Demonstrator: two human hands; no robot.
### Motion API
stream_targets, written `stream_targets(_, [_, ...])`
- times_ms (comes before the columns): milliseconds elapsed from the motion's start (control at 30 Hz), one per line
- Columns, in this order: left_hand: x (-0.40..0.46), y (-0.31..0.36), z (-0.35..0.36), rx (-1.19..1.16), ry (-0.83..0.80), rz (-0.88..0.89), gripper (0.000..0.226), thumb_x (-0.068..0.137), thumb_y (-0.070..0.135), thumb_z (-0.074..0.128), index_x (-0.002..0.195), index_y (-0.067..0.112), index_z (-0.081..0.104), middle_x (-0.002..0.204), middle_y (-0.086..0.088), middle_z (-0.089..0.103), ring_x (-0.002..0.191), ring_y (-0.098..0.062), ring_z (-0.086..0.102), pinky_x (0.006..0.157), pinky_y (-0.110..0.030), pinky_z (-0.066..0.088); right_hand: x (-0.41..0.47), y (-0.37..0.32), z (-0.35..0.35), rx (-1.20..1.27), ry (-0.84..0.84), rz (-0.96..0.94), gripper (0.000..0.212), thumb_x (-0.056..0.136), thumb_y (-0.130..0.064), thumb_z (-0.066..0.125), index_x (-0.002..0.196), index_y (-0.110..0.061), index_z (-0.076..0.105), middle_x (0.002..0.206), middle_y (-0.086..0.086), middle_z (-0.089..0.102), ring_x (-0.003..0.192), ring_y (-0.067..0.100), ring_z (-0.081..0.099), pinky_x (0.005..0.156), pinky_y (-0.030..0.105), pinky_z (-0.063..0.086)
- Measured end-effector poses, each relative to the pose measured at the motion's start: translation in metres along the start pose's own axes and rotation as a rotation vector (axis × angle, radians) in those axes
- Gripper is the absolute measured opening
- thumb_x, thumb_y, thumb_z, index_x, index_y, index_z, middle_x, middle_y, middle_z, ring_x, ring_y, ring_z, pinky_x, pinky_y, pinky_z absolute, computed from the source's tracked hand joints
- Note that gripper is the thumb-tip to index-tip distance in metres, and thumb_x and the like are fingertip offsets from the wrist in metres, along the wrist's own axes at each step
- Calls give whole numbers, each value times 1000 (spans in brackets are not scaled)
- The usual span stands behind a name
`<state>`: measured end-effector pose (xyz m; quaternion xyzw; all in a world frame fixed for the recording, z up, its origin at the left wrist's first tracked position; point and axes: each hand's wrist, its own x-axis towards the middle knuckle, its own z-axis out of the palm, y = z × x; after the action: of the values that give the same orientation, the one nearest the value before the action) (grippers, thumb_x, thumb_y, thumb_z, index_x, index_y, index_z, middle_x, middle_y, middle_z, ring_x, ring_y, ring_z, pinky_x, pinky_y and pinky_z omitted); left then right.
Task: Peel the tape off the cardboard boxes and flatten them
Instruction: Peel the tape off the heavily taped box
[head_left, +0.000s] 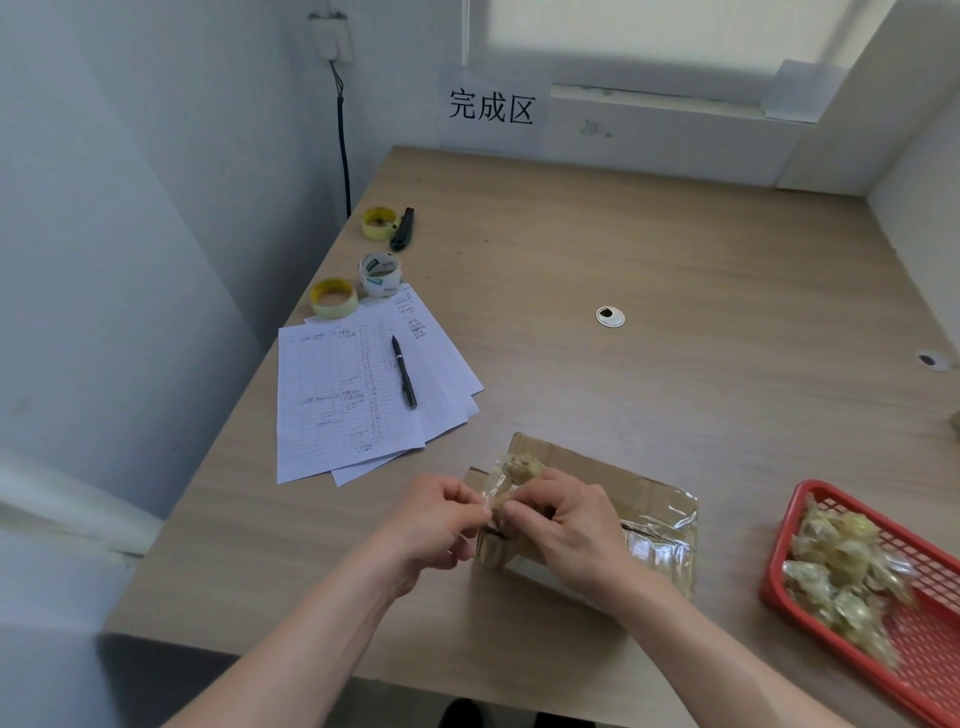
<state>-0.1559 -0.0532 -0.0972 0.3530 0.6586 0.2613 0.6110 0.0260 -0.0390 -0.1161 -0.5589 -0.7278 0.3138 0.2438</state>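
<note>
1. Head view puts the box (587, 509) at the near edge of the table (649, 291), right in front of me. It lies low, its long axis running from near-left to far-right.
2. Clear tape (657, 540) still covers its right end and near face, shiny and wrinkled.
3. At the left end a strip is lifted and bunched into a wad (519, 467), which stands just above my knuckles and joins the box there.
4. My left hand (441, 519) has its fingers curled, thumb and forefinger pinching the tape's loose edge at the box's left corner.
5. My right hand (566, 519) lies over the box top, fingers curled and gripping the wad beside the left fingertips; both hands meet at that corner.
6. As I judge it, the unpeeled run stretches away to my right along the long axis, so the right hand is nearer to it and the pull should follow that line, with the left steadying the box.
7. A red basket (779, 525) to the right holds balled-up tape (841, 566), near my right arm.
8. Papers (353, 395) with a pen (404, 371) lie to the left, tape rolls (382, 274) beyond them.
</note>
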Motion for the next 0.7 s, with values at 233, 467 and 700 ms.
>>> stream_targets(233, [3,-14,13,259,179,238,33,60,23,93,72,18,62,62,7,63,58,-9,56,58,-27,48,13,-4,-2,-89,-131,198,5,82,-42,65,78,-43,68,71,-17,67,71,6,60,68,31,49])
stream_targets(467, [10,-24,30,154,281,236,36,66,11,86,67,19,51,60,2,56,56,-19,51,59,-39,49,31,-13,-9,-297,-288,258,17,88,-43,57,73,-35,61,75,-12,66,78,12,59,68,30,46])
stream_targets(700, [6,-26,46,116,423,209,28,58,25,76,65,19,49,49,16,53,48,-4,43,49,-19,35,40,-17,-14,-341,-362,230,18,86,-44,52,80,-30,62,74,-9,65,77,12,60,69,33,48])
